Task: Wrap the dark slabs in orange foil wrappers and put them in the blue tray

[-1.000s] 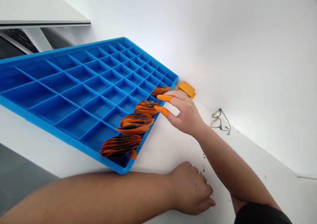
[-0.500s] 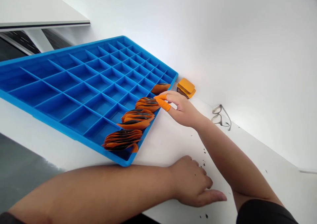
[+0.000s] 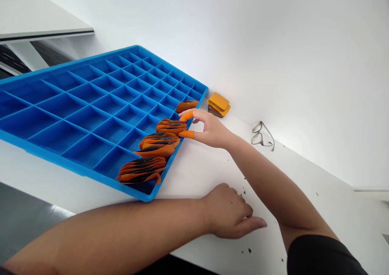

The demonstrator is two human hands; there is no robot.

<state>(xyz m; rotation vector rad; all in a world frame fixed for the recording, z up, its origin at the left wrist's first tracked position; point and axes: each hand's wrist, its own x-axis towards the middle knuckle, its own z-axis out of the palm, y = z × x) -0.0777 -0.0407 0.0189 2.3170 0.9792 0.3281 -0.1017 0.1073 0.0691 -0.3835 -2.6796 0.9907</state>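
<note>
My right hand (image 3: 209, 126) wears orange finger cots on its thumb and index finger. Those two fingers are apart, at the near end of a bundle of thin orange and black sheets (image 3: 170, 126) standing in a compartment of the blue tray (image 3: 82, 173). The thumb tip touches or nearly touches the bundle; I see nothing lifted in the fingers. Two fuller bundles, a middle one (image 3: 158, 143) and a front one (image 3: 141, 169), and a smaller bundle (image 3: 187, 105) share that edge row. My left hand (image 3: 232, 214) lies on the table, fingers loosely curled, thumb stretched out.
A small stack of orange pieces (image 3: 219, 101) lies beyond the tray's right corner. Folded eyeglasses (image 3: 257, 138) rest farther right, near the wall. Dark crumbs (image 3: 249, 250) are scattered on the white table (image 3: 194, 171).
My right thumb and index finger, earlier close together above the bundle, have spread apart. The whole view has shifted slightly left; my left hand keeps its place on the table.
</note>
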